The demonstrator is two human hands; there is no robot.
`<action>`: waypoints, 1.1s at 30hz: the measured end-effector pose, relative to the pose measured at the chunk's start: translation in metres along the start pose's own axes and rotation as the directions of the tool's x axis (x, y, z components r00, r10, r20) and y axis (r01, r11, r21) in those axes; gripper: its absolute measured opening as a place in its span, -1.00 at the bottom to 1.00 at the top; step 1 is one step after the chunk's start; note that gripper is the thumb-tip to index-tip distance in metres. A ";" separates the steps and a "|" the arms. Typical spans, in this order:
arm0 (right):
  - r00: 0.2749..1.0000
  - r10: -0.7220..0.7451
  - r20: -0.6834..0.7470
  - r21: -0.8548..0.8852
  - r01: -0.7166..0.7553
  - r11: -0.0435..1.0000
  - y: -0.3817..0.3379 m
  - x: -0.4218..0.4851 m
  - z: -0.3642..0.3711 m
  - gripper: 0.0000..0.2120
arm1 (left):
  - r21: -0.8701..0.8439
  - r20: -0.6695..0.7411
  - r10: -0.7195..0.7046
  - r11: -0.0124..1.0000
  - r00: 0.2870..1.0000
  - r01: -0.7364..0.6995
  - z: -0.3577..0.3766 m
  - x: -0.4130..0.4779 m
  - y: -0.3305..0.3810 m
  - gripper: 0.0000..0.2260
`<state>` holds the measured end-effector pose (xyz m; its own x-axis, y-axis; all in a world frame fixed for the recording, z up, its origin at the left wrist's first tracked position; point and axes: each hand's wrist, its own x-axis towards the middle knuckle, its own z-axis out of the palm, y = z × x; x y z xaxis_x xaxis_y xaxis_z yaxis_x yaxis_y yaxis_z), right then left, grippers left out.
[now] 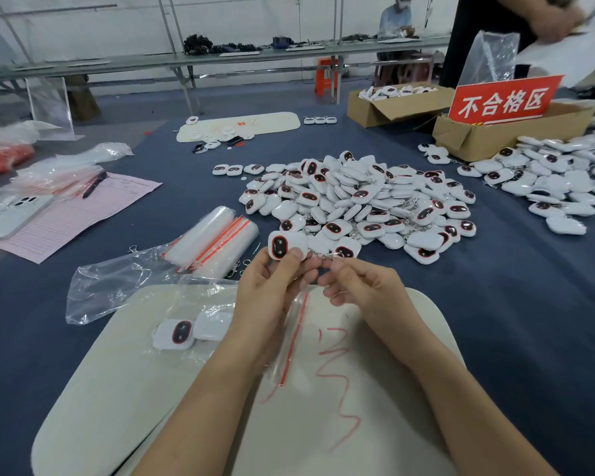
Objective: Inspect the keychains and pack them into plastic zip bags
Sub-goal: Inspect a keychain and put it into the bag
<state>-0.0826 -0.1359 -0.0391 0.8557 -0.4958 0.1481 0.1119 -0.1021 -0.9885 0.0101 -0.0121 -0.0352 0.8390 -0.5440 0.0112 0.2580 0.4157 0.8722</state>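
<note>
Our left hand is raised, fingers gripping the keychain, face toward us, long axis sideways; right hand fingers pinch its chain.

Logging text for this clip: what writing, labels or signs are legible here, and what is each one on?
"不合格区": white characters on the red sign standing in the cardboard box, far right.
On the pink form under the pen: printed lines too small to read.
The red scrawl on the white mat: squiggles, no legible word.
The held keychain: no lettering visible.
</note>
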 end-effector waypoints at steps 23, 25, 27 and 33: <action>0.982 0.153 -0.115 0.282 -0.115 0.952 -0.002 0.003 0.000 -0.84 | 0.371 0.018 0.169 0.914 0.985 -0.164 0.001 -0.003 -0.009 -0.91; 0.982 0.159 -0.099 0.299 -0.123 0.946 0.000 0.003 0.001 -0.87 | 0.583 0.090 0.272 0.765 0.958 -0.271 0.001 -0.005 -0.014 -0.92; 0.981 0.170 -0.088 0.340 -0.131 0.931 0.002 0.003 0.002 -0.86 | 0.687 0.168 0.337 0.634 0.926 -0.355 0.002 -0.009 -0.016 -0.91; 0.970 0.239 0.052 0.547 -0.228 0.805 0.004 0.004 0.009 -0.76 | 0.869 0.356 0.385 0.199 0.852 -0.453 0.003 -0.014 -0.016 -0.80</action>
<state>-0.0741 -0.1311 -0.0430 0.8830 -0.4599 -0.0939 0.1717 0.5027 -0.8472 -0.0065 -0.0131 -0.0477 0.6436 -0.5628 0.5188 -0.7449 -0.3046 0.5936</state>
